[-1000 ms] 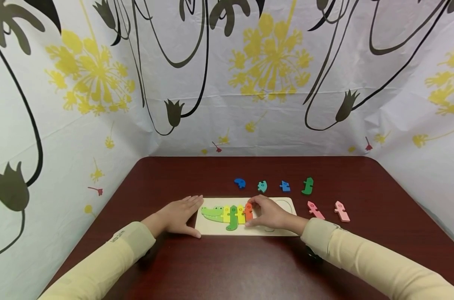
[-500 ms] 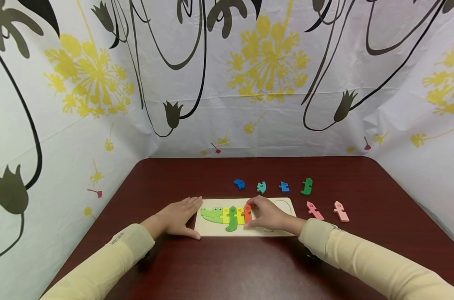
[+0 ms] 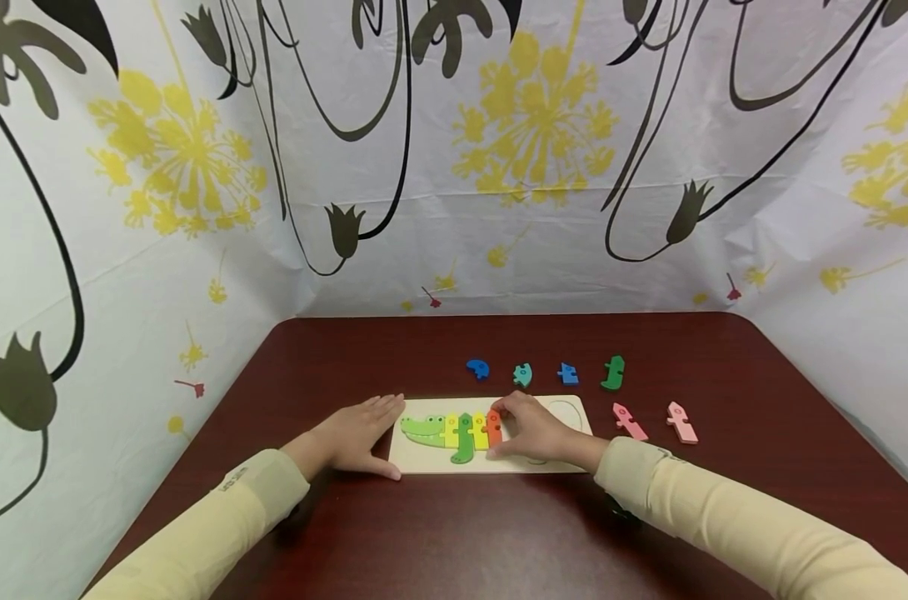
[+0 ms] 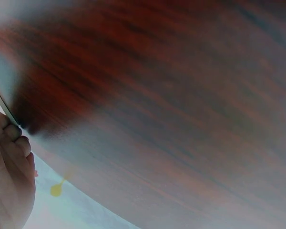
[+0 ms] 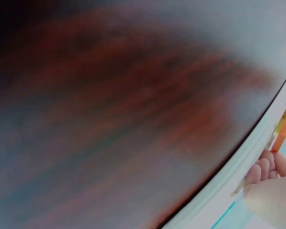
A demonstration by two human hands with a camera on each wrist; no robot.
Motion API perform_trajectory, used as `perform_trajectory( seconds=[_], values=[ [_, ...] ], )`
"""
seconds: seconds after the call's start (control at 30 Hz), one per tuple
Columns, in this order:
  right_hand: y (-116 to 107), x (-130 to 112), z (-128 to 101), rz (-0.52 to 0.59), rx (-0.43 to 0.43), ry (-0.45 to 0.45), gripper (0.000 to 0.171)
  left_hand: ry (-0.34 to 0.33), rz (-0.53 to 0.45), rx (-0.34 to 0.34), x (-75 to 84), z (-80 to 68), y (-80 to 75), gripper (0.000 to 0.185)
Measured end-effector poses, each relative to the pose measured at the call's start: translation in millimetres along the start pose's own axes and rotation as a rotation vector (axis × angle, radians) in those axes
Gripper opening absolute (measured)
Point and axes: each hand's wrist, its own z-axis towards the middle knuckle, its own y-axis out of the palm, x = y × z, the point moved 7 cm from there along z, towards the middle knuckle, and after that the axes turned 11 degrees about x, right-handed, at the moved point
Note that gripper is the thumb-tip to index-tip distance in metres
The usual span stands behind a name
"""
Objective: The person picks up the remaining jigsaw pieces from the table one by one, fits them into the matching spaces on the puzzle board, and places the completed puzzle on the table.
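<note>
Right hand (image 3: 536, 432) is on the puzzle board (image 3: 424, 461), fingers curled and pinching the orange piece (image 3: 495, 426) at the right end of the row already seated. That orange piece stands with its long axis running away from the person, across the board, upright like its neighbours. The board itself lies lengthwise left to right on the dark red table (image 3: 454, 533), near the front edge. On it the crocodile head (image 3: 422, 428) points left, jaws toward the left hand. Count along the row: one light green head, one yellow piece (image 3: 451, 429), one dark green piece (image 3: 465, 437) with a leg sticking toward the person, a second yellow one (image 3: 480, 430), then the orange one. Five in place.

Left hand (image 3: 356, 435) lies flat, fingers straight and together, fingertips against the board's left edge, thumb along its near corner.

Loose pieces beyond the board: two blue (image 3: 478, 368) (image 3: 569, 373), one teal (image 3: 523, 375), one green (image 3: 614, 372), all in a row. To the right of the board, two pink ones (image 3: 630, 421) (image 3: 682, 422), lying side by side, slightly slanted. Six loose in all.

Wrist views are blurred; the right one catches the orange piece (image 5: 285, 125) at the fingertips (image 5: 264, 167).
</note>
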Motion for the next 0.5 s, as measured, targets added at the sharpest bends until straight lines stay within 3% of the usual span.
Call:
perform_trajectory(
  seconds=[0.5],
  values=[
    [0.8, -1.8, -1.4, -0.020, -0.005, 0.005, 0.072, -0.006, 0.001, -0.002, -0.2, 0.6, 0.5, 0.118]
  ],
)
